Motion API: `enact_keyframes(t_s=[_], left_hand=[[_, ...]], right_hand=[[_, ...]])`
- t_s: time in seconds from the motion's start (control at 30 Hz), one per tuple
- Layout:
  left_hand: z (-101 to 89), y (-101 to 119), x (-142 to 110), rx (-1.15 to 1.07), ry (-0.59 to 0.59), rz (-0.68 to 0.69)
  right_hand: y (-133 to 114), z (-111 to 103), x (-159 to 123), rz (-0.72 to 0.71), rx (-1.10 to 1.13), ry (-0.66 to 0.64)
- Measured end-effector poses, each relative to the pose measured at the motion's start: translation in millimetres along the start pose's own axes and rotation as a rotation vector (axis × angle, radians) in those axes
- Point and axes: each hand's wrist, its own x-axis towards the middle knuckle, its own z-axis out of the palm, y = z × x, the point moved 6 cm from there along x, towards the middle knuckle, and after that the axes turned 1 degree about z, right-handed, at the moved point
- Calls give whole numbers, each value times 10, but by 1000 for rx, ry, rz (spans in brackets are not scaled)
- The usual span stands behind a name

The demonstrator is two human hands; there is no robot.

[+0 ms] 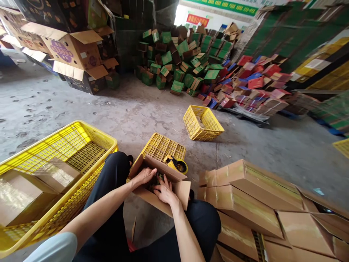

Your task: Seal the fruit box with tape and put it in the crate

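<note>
Between your knees [204,222] sits an open cardboard box [152,200], and both your hands are inside it. Your left hand [145,176] reaches in over the left part, fingers bent down; you cannot tell whether it grasps anything. Your right hand [165,190] has its fingers spread over the dark green contents [160,177], which are too hidden to identify; whether it grips any, you cannot tell either. At your left stands a large yellow basket [95,193] with closed cartons [21,196] in it; at your right, taped cardboard boxes [253,194] are stacked. Just beyond your box, a tape dispenser [174,162] lies on a yellow crate [163,146] turned bottom up. Farther out, a smaller yellow basket [196,131] rests on the concrete floor [131,116]. Behind it you have heaps of green boxes [177,69] and red and blue boxes [256,83], with large printed cartons [73,51] stacked to the left.
</note>
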Motion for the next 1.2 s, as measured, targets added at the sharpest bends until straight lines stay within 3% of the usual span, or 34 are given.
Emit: enact_keyframes(t_s=[0.13, 0.3, 0.6, 0.7, 0.83, 0.9, 0.93, 1.03, 1.1, 1.2], left_hand=[[92, 12, -56, 88, -58, -26], [70, -5, -71, 108, -63, -52], [62, 9, -104, 11, -79, -99], [4, 74, -93, -39, -65, -73], [-125, 254, -84, -125, -52, 2], [-171, 380, -115, -203, -80, 40], [-178, 450, -144, -262, -115, 61], [-92, 585, -282, -805, -310, -56], [-42, 652, -362, -1012, -358, -97], [-9, 703, -390, -1133, -321, -53]], right_hand=[[144, -80, 41, 110, -27, 66], [378, -243, -11, 198, -27, 191], [300, -81, 12, 328, 32, 260], [284, -247, -50, 289, 95, 323], [337, -534, -355, 204, 226, 439], [348, -602, -537, 128, 428, 505], [346, -611, -609, 66, 632, 538], [317, -558, -686, -52, 1124, 574], [276, -529, -656, -79, 1207, 592], [174, -536, -600, -186, 1221, 595]])
